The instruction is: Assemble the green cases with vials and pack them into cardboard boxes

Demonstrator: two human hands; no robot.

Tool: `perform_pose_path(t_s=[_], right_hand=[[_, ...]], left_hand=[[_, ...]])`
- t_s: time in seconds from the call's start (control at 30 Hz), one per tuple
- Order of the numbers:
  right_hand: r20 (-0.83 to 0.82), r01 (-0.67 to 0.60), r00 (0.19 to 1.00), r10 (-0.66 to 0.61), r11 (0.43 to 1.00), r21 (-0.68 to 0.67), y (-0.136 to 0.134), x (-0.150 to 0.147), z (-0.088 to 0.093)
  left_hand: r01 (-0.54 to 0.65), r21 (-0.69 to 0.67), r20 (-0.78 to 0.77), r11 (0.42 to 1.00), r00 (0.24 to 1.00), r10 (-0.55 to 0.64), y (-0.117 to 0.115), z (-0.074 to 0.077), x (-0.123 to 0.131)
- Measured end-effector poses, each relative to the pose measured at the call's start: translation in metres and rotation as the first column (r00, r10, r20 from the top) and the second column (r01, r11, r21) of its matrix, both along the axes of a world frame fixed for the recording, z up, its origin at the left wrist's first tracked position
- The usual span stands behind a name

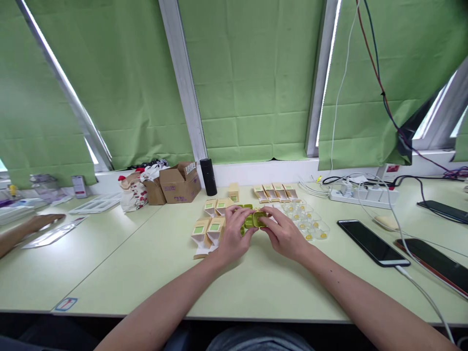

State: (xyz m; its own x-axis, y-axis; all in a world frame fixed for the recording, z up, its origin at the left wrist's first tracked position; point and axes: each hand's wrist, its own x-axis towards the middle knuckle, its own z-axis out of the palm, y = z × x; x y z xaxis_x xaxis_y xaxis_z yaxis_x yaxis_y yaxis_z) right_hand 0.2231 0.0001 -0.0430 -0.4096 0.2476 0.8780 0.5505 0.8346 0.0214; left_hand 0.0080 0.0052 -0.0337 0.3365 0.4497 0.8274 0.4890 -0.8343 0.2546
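My left hand (234, 235) and my right hand (283, 234) meet over a small green plastic case (253, 219) at the middle of the pale green table (153, 273), fingers curled around it from both sides. Left of my hands lie several open beige cartons with green labels (209, 230). To the right sit several clear blister trays with yellow pieces (307, 219). Behind them stands a row of beige cartons (277, 192).
A black cylinder (208, 177) and brown cardboard boxes (180, 183) stand by the window sill. A smartphone (372, 242) on a cable, other phones (435, 261) and a power strip (360, 194) lie to the right. Another person's hand (40, 222) rests at far left.
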Motion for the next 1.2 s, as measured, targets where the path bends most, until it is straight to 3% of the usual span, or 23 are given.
perform_pose_path(t_s=[0.63, 1.2], right_hand=[[-0.032, -0.010, 0.999, 0.012, 0.999, 0.051, -0.0005, 0.0004, -0.0006], [-0.037, -0.030, 0.999, 0.030, 1.000, -0.006, -0.0001, -0.0004, -0.0006]], left_hand=[[-0.007, 0.001, 0.020, 1.000, 1.000, 0.007, -0.0001, -0.0013, 0.0001], [-0.033, 0.041, 0.018, 0.999, 0.999, 0.032, 0.0005, -0.0031, -0.0001]])
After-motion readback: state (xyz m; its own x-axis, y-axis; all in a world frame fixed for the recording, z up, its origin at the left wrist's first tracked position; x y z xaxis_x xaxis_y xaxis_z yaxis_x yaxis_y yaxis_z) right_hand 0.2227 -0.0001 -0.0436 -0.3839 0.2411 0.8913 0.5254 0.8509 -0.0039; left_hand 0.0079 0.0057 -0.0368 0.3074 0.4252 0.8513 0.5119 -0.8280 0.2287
